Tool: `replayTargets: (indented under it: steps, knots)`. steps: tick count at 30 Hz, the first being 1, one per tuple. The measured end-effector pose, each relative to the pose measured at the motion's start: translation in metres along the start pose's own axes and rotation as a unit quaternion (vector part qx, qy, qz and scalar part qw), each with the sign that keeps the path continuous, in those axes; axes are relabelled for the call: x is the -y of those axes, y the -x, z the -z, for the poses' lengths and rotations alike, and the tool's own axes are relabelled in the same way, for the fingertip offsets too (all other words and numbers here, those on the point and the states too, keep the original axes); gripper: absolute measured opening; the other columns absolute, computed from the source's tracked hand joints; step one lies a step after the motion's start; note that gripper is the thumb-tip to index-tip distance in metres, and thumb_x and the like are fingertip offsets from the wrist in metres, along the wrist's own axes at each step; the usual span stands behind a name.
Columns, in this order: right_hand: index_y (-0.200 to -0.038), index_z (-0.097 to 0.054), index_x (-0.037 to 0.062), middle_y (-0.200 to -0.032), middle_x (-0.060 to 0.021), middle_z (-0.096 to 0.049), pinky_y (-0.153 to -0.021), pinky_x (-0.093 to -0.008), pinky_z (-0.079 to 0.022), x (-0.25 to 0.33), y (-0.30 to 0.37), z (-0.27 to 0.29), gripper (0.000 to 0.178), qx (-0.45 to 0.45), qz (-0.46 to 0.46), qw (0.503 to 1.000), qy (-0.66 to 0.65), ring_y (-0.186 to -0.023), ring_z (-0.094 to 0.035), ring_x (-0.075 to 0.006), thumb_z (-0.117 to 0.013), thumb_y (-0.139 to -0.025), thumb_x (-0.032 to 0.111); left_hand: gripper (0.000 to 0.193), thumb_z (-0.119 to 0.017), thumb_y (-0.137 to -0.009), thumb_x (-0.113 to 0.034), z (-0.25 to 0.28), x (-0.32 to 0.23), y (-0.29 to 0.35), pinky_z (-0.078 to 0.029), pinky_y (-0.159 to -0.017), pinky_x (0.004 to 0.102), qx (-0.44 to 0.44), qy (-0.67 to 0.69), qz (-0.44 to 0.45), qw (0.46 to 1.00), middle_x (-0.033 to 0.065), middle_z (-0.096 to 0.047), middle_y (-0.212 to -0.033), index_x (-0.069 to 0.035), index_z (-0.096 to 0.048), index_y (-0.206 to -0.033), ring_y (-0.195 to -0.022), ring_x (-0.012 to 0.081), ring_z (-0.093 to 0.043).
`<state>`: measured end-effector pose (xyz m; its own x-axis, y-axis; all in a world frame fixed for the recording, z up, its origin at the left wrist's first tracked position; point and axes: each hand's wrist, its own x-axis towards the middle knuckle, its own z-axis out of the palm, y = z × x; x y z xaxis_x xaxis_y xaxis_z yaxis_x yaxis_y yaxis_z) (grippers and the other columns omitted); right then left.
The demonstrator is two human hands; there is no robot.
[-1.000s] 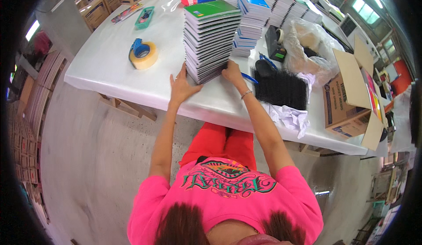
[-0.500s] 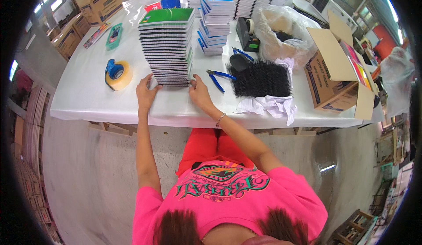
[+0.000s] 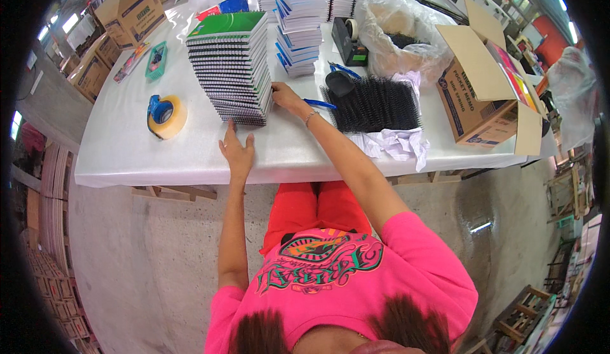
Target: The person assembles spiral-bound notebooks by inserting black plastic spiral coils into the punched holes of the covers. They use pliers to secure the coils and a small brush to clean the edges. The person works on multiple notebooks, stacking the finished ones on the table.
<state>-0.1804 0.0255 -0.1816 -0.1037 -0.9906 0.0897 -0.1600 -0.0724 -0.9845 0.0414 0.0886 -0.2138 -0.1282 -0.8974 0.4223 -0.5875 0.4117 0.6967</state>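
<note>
A tall stack of spiral-bound notebooks (image 3: 232,77) with a green top cover stands upright on the table, its coiled edges toward me. My left hand (image 3: 237,154) is at the foot of the stack's front, fingers apart, one fingertip at the lowest notebooks. My right hand (image 3: 290,98) rests against the lower right side of the stack, fingers loosely bent and partly hidden, with nothing visible held in it. Behind and to the right is a less even stack of blue-covered notebooks (image 3: 297,33). Blue-handled cutters (image 3: 319,104) lie just beyond my right wrist, partly covered by it.
Black spiral coils (image 3: 373,106) lie on crumpled paper (image 3: 397,143) to the right. Farther right stands an open carton (image 3: 473,109). A tape dispenser (image 3: 348,44) and clear plastic bag (image 3: 406,33) are behind. At left are a tape roll (image 3: 168,117) and green tray (image 3: 156,60).
My left hand has moved from the stack's left corner to its front. My right hand has gone farther along the right side. The stack now sits slightly turned.
</note>
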Motion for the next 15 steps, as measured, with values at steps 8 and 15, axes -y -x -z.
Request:
replayTargets:
  steps: [8,15]
  knots:
    - [-0.115,-0.063,-0.007,-0.104,-0.0227,-0.07,-0.086,-0.0386,-0.051,0.011,0.023,-0.019,0.041,-0.105,0.058,0.977,0.175,-0.091,-0.068,-0.0338,-0.05,-0.077,0.003,0.061,-0.056,-0.088,-0.015,0.005,0.005,-0.01,-0.021,-0.114,0.0499,0.045,0.067,0.06,0.995,0.0167,-0.051,-0.142,-0.003,-0.037,-0.144,-0.135,0.0277,-0.045]
    - [-0.114,-0.062,-0.0082,-0.102,-0.0224,-0.069,-0.089,-0.0356,-0.051,0.01,0.078,-0.049,0.044,-0.152,0.035,0.986,0.066,-0.101,-0.067,-0.0292,-0.043,-0.075,-0.005,0.044,-0.037,-0.099,-0.023,0.028,0.021,-0.05,-0.037,-0.105,0.0387,0.099,0.323,0.172,0.925,0.0136,-0.059,-0.131,-0.002,-0.048,-0.135,-0.121,0.0238,-0.053]
